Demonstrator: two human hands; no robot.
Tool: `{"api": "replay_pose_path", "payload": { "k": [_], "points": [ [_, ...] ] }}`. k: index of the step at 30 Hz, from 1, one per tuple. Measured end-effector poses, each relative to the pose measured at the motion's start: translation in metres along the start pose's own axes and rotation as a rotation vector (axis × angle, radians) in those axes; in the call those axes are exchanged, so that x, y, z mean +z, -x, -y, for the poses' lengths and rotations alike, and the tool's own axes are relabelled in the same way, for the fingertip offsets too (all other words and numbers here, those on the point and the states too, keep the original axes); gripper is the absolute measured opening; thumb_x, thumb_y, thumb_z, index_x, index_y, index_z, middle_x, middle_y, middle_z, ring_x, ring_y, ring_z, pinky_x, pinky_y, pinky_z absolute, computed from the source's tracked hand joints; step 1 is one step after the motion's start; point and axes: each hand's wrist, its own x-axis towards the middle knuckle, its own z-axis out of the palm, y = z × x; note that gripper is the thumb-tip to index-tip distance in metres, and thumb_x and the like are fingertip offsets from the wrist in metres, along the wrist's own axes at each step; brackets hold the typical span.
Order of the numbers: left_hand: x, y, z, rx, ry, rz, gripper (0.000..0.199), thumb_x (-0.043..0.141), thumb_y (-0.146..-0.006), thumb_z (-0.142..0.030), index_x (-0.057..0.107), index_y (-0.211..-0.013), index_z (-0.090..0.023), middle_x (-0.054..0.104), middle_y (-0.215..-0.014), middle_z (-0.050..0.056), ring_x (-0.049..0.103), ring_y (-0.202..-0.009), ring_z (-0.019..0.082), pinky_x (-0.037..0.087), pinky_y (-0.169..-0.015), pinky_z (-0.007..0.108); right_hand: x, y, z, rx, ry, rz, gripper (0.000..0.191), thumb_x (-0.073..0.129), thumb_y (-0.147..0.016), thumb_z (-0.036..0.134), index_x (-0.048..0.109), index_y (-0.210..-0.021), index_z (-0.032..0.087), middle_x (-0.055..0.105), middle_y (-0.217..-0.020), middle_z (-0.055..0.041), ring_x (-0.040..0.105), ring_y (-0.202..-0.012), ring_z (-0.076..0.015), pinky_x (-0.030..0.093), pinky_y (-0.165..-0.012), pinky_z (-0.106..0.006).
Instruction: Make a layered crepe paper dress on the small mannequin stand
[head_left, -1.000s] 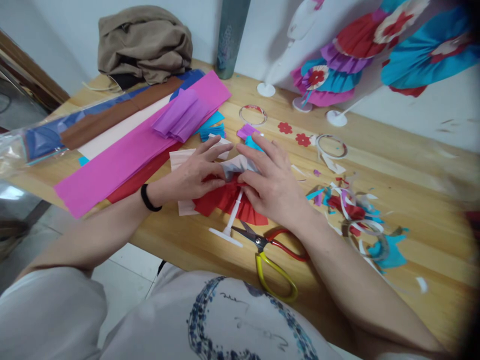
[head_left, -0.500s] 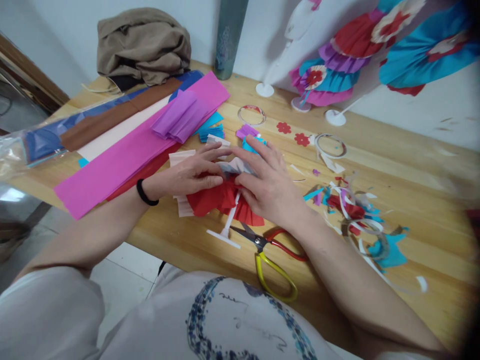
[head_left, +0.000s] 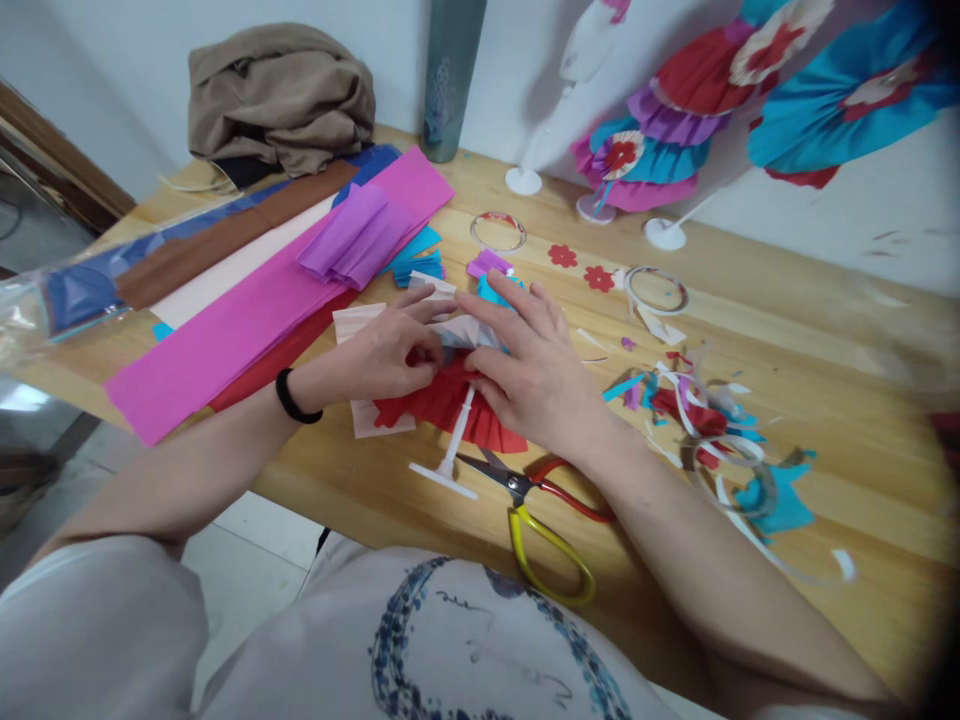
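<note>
The left hand (head_left: 390, 350) brings thumb and forefinger together at the gathered upper edge of the red crepe paper (head_left: 495, 432); what lies between the tips is hidden. The right hand (head_left: 536, 375) arches over the white form (head_left: 469, 330), fingers apart and tips at that edge; how firmly they press, I cannot tell. The paper fans beneath both hands, around one white stand (head_left: 459, 430).

One pair of scissors (head_left: 516, 484) lies just right of the stand's foot, handles toward the body. Some wood shows between that foot and the near edge of the table (head_left: 337, 470).

Beyond the hands lie two red paper flowers (head_left: 562, 256) and two rings (head_left: 684, 298); three round white bases (head_left: 665, 234) stand near the wall. Paper scraps (head_left: 697, 415) crowd the right side.
</note>
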Motion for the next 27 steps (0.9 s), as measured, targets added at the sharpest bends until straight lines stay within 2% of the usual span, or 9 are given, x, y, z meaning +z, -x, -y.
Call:
{"api": "replay_pose_path", "payload": {
  "k": [4,7,9,11,13,16,21,27],
  "points": [
    [0.003,0.000,0.008,-0.032,0.047,-0.003,0.016,0.056,-0.080,-0.015,0.071,-0.075,-0.021,0.059,-0.140,0.003,0.040,-0.141,0.026,0.025,-0.124,0.044,0.002,0.000,0.002,-0.001,-0.018,-0.028,0.019,0.054,-0.089,0.015,0.071,-0.091,0.023,0.051,-0.151,-0.0066,0.033,-0.147,-0.0352,0.028,-0.117,-0.064],
    [0.002,-0.002,0.008,-0.035,0.131,0.015,0.019,0.054,-0.082,-0.017,0.072,-0.078,-0.021,0.060,-0.139,0.005,0.046,-0.136,0.026,0.035,-0.119,0.045,0.004,-0.002,0.006,-0.015,-0.023,-0.056,0.018,0.055,-0.091,0.016,0.071,-0.088,0.023,0.051,-0.152,-0.0065,0.033,-0.148,-0.0353,0.026,-0.118,-0.064],
    [0.001,-0.002,0.007,-0.038,0.187,0.031,0.020,0.053,-0.084,-0.018,0.072,-0.079,-0.020,0.066,-0.129,0.007,0.053,-0.128,0.025,0.043,-0.113,0.044,0.007,-0.002,0.008,-0.040,0.000,-0.083,0.018,0.055,-0.091,0.017,0.070,-0.083,0.023,0.053,-0.149,-0.0061,0.035,-0.147,-0.0356,0.028,-0.117,-0.065],
    [-0.001,-0.003,0.006,-0.048,0.214,0.061,0.021,0.052,-0.085,-0.018,0.072,-0.080,-0.019,0.072,-0.114,0.007,0.058,-0.121,0.024,0.046,-0.110,0.042,0.009,-0.002,0.008,-0.054,0.033,-0.103,0.021,0.054,-0.092,0.019,0.069,-0.079,0.024,0.057,-0.146,-0.0037,0.038,-0.145,-0.0341,0.030,-0.115,-0.065],
    [-0.002,-0.003,0.007,-0.046,0.210,0.074,0.021,0.053,-0.085,-0.018,0.073,-0.081,-0.020,0.073,-0.110,0.005,0.058,-0.122,0.024,0.045,-0.112,0.042,0.011,-0.002,0.007,-0.039,0.044,-0.093,0.024,0.051,-0.093,0.019,0.068,-0.077,0.026,0.059,-0.144,-0.0002,0.039,-0.145,-0.0309,0.030,-0.117,-0.063],
    [-0.002,-0.003,0.009,-0.028,0.181,0.055,0.019,0.054,-0.084,-0.018,0.072,-0.079,-0.022,0.069,-0.125,0.004,0.053,-0.129,0.024,0.040,-0.116,0.044,0.011,-0.002,0.005,-0.021,0.033,-0.070,0.022,0.052,-0.093,0.017,0.068,-0.079,0.026,0.056,-0.147,-0.0003,0.038,-0.146,-0.0294,0.029,-0.118,-0.061],
    [0.000,-0.003,0.011,-0.015,0.121,0.052,0.019,0.054,-0.085,-0.018,0.072,-0.078,-0.020,0.064,-0.133,0.005,0.048,-0.134,0.026,0.035,-0.119,0.045,0.011,-0.001,0.002,-0.047,0.056,-0.082,0.018,0.055,-0.092,0.016,0.067,-0.080,0.022,0.056,-0.147,-0.0057,0.040,-0.144,-0.0334,0.034,-0.114,-0.063],
    [0.001,-0.002,0.013,0.000,0.082,0.031,0.017,0.055,-0.082,-0.016,0.068,-0.073,-0.022,0.067,-0.131,0.004,0.047,-0.137,0.023,0.024,-0.125,0.043,0.013,0.000,0.000,-0.072,0.079,-0.086,0.015,0.057,-0.093,0.017,0.065,-0.081,0.021,0.058,-0.145,-0.0093,0.042,-0.142,-0.0378,0.037,-0.110,-0.067]
  ]
}}
